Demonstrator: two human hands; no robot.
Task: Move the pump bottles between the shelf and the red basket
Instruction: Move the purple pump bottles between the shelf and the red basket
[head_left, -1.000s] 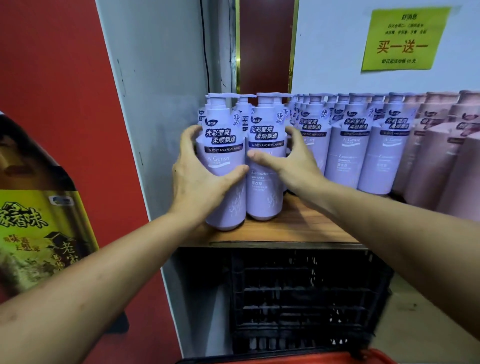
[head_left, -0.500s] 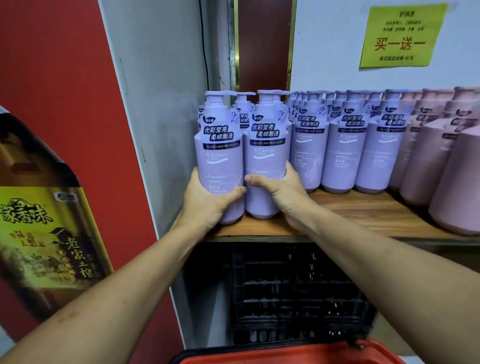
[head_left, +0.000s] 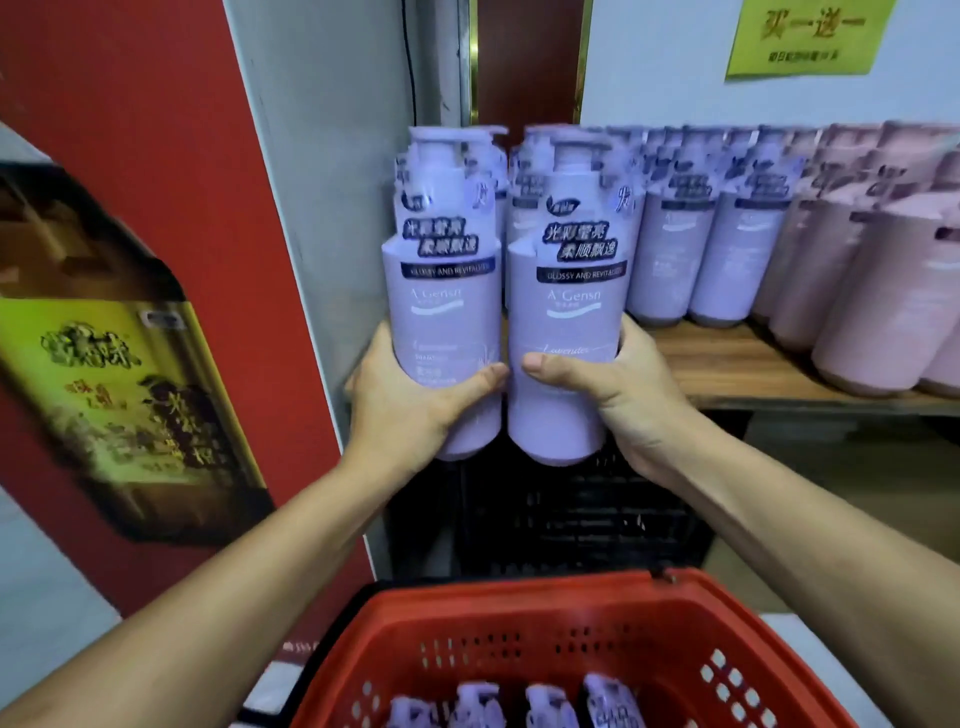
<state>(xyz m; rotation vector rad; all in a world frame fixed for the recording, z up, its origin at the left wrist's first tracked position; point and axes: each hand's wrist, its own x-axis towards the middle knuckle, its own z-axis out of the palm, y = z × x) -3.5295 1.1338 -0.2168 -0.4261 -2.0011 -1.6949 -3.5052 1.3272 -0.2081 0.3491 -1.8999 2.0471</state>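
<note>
Two grips, fingers (head_left: 632, 340) mostly hidden: left hand (head_left: 410, 410) holds left bottle (head_left: 444, 312), right hand (head_left: 623, 395) holds right bottle (head_left: 566, 312).

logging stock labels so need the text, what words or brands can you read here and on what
"光彩莹亮 柔顺飘逸": dark label on left bottle and right bottle
"GLOSSY AND REVITALI", end blurred: band on both
"A Gensn": below the band, both
"Lavender": right bottle
"买一送一": yellow sign; its smaller line is unreadable
Too blurred: wall poster, shelf bottles
</note>
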